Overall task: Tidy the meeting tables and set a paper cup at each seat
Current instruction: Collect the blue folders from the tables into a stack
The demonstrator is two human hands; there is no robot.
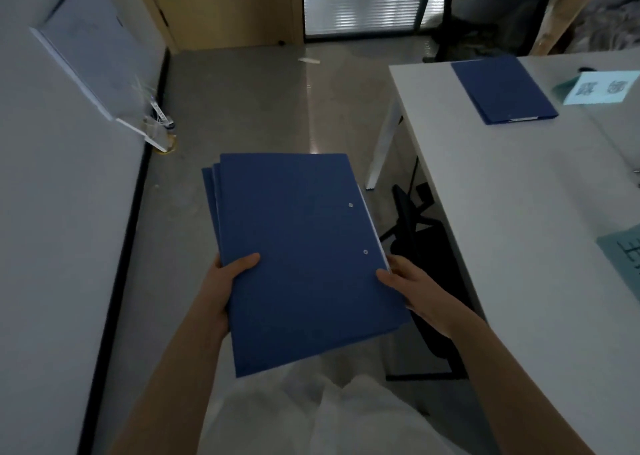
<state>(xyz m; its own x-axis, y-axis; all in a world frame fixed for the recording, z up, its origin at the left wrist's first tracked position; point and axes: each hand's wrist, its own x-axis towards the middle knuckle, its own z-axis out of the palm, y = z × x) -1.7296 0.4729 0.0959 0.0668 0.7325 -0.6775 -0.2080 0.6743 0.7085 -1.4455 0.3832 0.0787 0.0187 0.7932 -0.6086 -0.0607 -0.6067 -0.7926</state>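
Blue folders point(298, 254) w/ table edge point(429, 164) nearby

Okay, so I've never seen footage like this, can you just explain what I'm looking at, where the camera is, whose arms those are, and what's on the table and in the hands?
There is no machine here. The single picture comes from a wide-angle camera worn on a person's head, looking forward and down, so the two bare arms reaching up from the bottom are the wearer's own.

The left hand and right hand hold a small stack of blue folders between them, over the floor and not yet on anything. The thumbs lie on top; the other fingers are hidden underneath.

To the right is a white table. One more blue folder lies flat on its far end, with a pale name card beside it. Another greenish card shows at the right edge. A black chair stands beyond the table. No paper cups are in view.
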